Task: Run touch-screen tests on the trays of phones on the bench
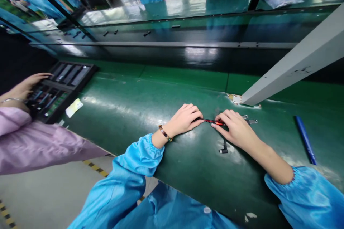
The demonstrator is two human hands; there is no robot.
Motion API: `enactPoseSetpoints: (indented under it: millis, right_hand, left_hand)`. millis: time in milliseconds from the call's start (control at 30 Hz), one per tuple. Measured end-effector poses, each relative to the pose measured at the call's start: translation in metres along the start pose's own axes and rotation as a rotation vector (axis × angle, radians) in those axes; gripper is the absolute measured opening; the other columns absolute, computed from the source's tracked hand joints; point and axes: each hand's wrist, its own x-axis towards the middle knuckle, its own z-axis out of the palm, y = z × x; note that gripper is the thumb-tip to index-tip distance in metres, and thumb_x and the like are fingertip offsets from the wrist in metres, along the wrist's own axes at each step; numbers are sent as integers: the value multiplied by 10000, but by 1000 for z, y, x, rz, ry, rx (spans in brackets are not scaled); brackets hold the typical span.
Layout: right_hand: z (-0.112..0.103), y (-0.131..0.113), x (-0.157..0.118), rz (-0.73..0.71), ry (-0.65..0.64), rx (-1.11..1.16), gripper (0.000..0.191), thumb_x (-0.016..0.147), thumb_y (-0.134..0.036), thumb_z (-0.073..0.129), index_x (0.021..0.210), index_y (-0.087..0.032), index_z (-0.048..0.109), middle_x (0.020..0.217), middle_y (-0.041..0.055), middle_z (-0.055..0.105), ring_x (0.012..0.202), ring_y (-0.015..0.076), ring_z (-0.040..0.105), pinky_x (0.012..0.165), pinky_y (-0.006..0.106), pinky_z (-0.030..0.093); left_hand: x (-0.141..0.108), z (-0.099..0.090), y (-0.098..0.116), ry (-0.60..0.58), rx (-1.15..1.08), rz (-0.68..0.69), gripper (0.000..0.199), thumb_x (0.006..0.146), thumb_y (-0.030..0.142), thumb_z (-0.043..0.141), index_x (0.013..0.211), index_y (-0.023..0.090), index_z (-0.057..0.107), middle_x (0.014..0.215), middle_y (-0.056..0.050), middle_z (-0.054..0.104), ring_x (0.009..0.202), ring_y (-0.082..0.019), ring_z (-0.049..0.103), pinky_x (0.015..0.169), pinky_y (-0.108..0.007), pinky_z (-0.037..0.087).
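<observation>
Thin red-and-black piece [208, 120] is stretched btwn my two hands, over the green bench [174, 164], a bit R of ctr. L hand [188, 116]: fingertips pinched narrow on one end. R hand [234, 126]: thumb + fingers closed on the other end, also narrow; exact finger placement partly hidden, can't tell more. Angled black connector [223, 149] lies on the bench just below R hand, dark stem going up under it; can't tell if it joins the piece. Metal loops [252, 121] stick out past R knuckles. Blue pen [305, 140] farther R, near the gray post [290, 61]. Far L, co-worker's hand [30, 82], pink sleeve [40, 143], at a black tray [84, 79] w/ a pale yellow note [73, 107] beside it. Small dark parts [147, 33] lie along the line beyond.
</observation>
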Motion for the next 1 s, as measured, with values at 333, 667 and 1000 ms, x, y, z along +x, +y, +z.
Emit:
enactPoseSetpoints:
  millis: [333,667,1000]
  right_hand:
    - [-2,5,-6,-65,97,6,185,1121,-399,616,1058,-225,628,1000,58,729,917,235,651,827,389,444]
    - [-5,21,-15,-112,118,81,155,1067,-378,712,1122,-234,690,1066,66,729,992,243,686,879,398,518]
    - [-15,27,-24,-74,94,98,151,1055,-374,716,1161,-266,720,1151,91,774,1065,275,714,949,473,552]
  left_hand:
    - [-2,0,-1,-3,-28,-18,335,1156,456,522,1129,202,738,1109,-77,751,1026,-216,649,967,-393,439]
    - [-1,0,-3,21,7,17,328,1152,442,537,1112,208,763,1090,-71,754,1007,-210,647,948,-383,445]
    - [-2,0,-4,30,-26,-6,344,1157,439,525,1139,226,795,1097,-75,756,1018,-206,663,981,-402,463]
